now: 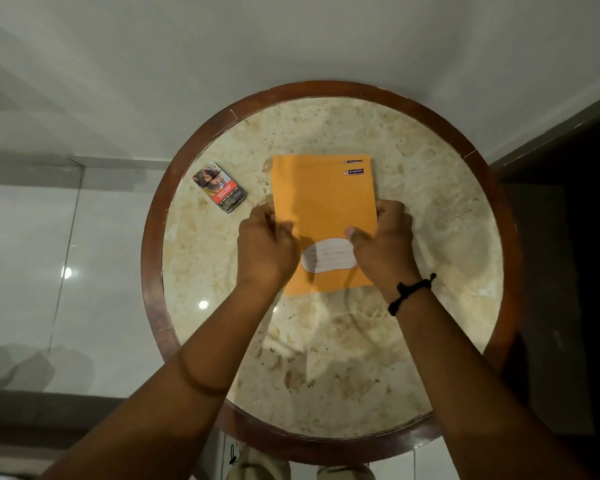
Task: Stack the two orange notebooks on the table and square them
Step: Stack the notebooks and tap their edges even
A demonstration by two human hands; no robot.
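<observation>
Two orange notebooks lie stacked in the middle of the round marble table (430, 209). The top notebook (323, 209) has a white label patch near its close end. The lower notebook (309, 160) shows only as a thin strip past the far edge, so the two are slightly offset. My left hand (265, 247) grips the left edge of the stack. On the right edge sits my right hand (383, 240), thumb pressed on the top cover. A black cord circles my right wrist.
A cigarette pack (219, 191) lies on the table to the left of the notebooks. The table has a dark wooden rim (153, 258). Pale glossy floor tiles surround it; a dark area lies to the right.
</observation>
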